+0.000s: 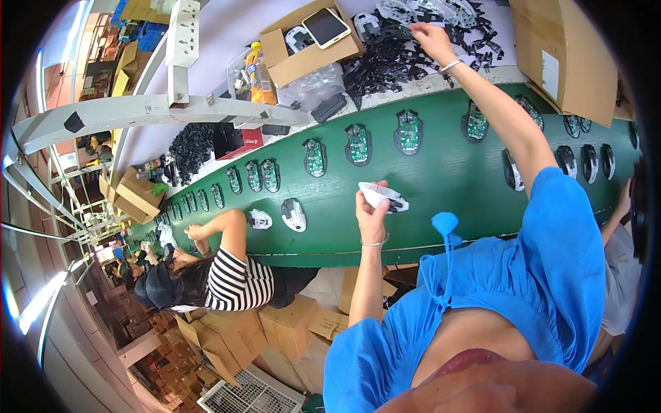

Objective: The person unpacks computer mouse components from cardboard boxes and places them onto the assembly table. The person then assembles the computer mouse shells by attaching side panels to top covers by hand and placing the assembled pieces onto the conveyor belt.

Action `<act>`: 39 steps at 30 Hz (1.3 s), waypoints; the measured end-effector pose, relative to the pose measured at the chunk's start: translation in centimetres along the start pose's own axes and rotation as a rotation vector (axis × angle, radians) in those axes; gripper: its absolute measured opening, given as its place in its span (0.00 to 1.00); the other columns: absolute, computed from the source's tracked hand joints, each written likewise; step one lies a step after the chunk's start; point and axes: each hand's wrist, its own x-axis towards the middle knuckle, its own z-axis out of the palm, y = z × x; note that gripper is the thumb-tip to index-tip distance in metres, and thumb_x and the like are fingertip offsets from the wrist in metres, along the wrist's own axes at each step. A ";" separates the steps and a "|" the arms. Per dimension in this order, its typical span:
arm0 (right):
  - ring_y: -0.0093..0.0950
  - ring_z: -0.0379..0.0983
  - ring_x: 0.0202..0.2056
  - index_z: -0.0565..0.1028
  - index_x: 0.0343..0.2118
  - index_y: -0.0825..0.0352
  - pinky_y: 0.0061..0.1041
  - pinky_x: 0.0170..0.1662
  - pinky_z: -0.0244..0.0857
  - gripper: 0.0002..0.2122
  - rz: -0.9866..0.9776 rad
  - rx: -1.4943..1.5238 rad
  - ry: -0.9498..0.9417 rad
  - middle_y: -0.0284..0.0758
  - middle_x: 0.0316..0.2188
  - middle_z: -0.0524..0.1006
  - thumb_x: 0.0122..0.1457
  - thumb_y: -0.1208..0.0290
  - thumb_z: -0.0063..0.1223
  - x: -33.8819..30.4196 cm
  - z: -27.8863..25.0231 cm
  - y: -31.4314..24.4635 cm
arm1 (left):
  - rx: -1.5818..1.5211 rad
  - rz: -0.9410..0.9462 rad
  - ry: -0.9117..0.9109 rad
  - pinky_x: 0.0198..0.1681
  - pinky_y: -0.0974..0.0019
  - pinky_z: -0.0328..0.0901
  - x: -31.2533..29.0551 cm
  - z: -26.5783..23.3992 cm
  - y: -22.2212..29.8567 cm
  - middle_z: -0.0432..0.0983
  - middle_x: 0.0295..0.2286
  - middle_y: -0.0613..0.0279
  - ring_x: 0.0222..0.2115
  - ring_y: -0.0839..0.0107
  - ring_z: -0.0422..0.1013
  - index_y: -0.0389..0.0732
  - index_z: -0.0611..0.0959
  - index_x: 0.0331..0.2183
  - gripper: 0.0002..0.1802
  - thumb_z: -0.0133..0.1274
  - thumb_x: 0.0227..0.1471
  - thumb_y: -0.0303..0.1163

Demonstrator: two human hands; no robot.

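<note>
Over the green belt [441, 189], my left hand [372, 219] is closed round a white mouse shell [379, 195] with dark parts at its right end. My right hand [434, 43] is stretched to the far bench, its fingertips pinched at a heap of small black plastic parts [385, 74]. Whatever lies between those fingertips is too small to make out. White mouse shells [454, 12] lie just beyond that hand. Along the belt's far side run several green circuit boards in dark mouse bases [408, 132]. Left of my left hand rest two white mouse shells [294, 215].
A phone [326, 27] lies on an open cardboard box [292, 69], beside an orange bottle [260, 79]. A large carton [564, 62] stands at the far right. To the left, a co-worker in a striped shirt [237, 279] works at the belt; another person's arm [622, 205] shows at right.
</note>
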 end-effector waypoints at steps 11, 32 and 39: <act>0.13 0.66 0.32 0.76 0.37 0.65 0.16 0.34 0.63 0.10 0.087 0.647 -0.566 0.24 0.33 0.74 0.59 0.67 0.45 -14.6 -13.2 -14.9 | -0.513 -0.309 -0.237 0.24 0.61 0.64 2.9 9.4 6.9 0.71 0.28 0.58 0.26 0.65 0.67 0.42 0.70 0.43 0.33 0.34 0.51 0.62; 0.10 0.55 0.18 0.67 0.19 0.66 0.13 0.20 0.48 0.12 -0.050 0.335 -0.369 0.22 0.13 0.63 0.54 0.69 0.54 -24.6 -14.2 -18.9 | -0.106 0.011 -0.363 0.42 0.70 0.65 -1.6 15.4 8.8 0.67 0.42 0.65 0.41 0.76 0.67 0.41 0.63 0.50 0.35 0.38 0.53 0.60; 0.11 0.55 0.17 0.66 0.16 0.68 0.15 0.18 0.49 0.13 -0.226 0.075 -0.421 0.25 0.11 0.60 0.50 0.71 0.56 -24.2 -14.7 -20.1 | -0.006 0.032 -0.354 0.44 0.70 0.62 -1.9 16.5 9.5 0.67 0.41 0.64 0.42 0.75 0.65 0.39 0.63 0.50 0.43 0.28 0.50 0.69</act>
